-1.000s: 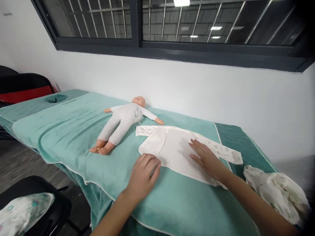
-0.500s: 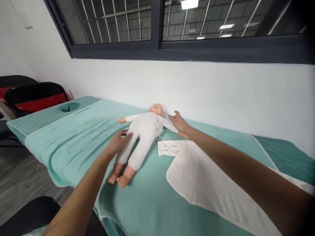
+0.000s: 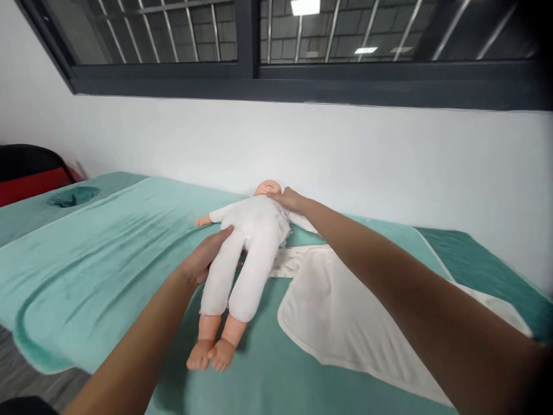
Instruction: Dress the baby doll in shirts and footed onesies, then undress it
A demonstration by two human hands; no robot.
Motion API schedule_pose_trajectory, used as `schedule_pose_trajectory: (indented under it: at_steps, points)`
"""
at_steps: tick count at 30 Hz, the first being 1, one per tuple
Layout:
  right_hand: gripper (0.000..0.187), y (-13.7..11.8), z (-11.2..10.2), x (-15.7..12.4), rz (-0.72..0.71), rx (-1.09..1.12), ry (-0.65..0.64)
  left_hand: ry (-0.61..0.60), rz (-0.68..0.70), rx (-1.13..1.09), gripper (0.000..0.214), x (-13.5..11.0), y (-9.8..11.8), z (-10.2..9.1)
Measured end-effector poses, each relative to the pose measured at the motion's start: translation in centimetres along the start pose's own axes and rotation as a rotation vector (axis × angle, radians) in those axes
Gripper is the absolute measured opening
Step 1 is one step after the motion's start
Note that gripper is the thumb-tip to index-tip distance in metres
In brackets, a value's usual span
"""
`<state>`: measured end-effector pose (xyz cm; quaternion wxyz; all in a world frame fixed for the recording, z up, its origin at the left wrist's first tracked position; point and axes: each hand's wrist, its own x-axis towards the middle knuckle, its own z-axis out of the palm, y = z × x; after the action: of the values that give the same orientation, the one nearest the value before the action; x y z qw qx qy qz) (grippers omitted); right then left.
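Head view, the only one. Your left hand [image 3: 209,253] is at the doll's [image 3: 254,222] upper thigh: thumb over the top, fingertips just showing between the legs, so it's curled partway round and has hold of that thigh. Your right hand [image 3: 290,199] is up at the neck and shoulder, fingers touching near the collar. Can't tell how far it's closed or whether it grips; the far side of the fingers is hidden.

Doll is face up in a white body suit, mid-table, head toward the wall [image 3: 367,155], bare feet [image 3: 211,353] toward you. One doll arm stretches out past your left hand; the other runs partly behind your right forearm. Can't tell if the feet touch the cloth.

White garment [image 3: 328,300] is spread flat beside the doll, under your right forearm in view, its printed sleeve [image 3: 298,257] reaching to the doll's leg. All of it is on the green cover [image 3: 108,253]. Round hole [image 3: 73,196] in the cover at far left, red-and-black chair [image 3: 34,176] past that. Dark-framed barred window [image 3: 248,69] above.
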<state>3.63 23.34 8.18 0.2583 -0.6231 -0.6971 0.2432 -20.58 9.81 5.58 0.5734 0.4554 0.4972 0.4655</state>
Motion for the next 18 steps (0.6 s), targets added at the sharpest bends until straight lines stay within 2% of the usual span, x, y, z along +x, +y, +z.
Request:
schedule_pose_trajectory:
  at_steps: [2, 5, 8, 10, 12, 14, 18]
  points:
    - [0.089, 1.5, -3.7, -2.6, 0.059, -0.013, 0.035, -0.078, -0.003, -0.031, 0.041, -1.2, 0.3, 3.3]
    - [0.096, 4.7, -9.6, -7.6, 0.166, -0.034, 0.1, -0.221, -0.017, -0.091, 0.045, -3.6, -0.2, 9.4]
    - [0.1, 8.5, -14.5, -13.5, 0.255, -0.057, 0.151, -0.384, -0.062, -0.171, 0.05, -6.5, -1.9, 15.8]
    - [0.103, 11.1, -16.8, -17.4, 0.309, -0.069, 0.173, -0.471, -0.104, -0.22, 0.053, -8.3, -3.4, 19.3]
    - [0.106, 13.4, -18.0, -20.5, 0.355, -0.078, 0.184, -0.514, -0.156, -0.235, 0.055, -9.8, -4.9, 22.0]
    - [0.108, 15.4, -18.2, -22.6, 0.384, -0.082, 0.186, -0.526, -0.194, -0.225, 0.056, -10.8, -6.3, 23.8]
    - [0.114, 18.2, -16.4, -23.5, 0.379, -0.079, 0.195, -0.485, -0.183, -0.197, 0.056, -11.6, -8.7, 25.2]
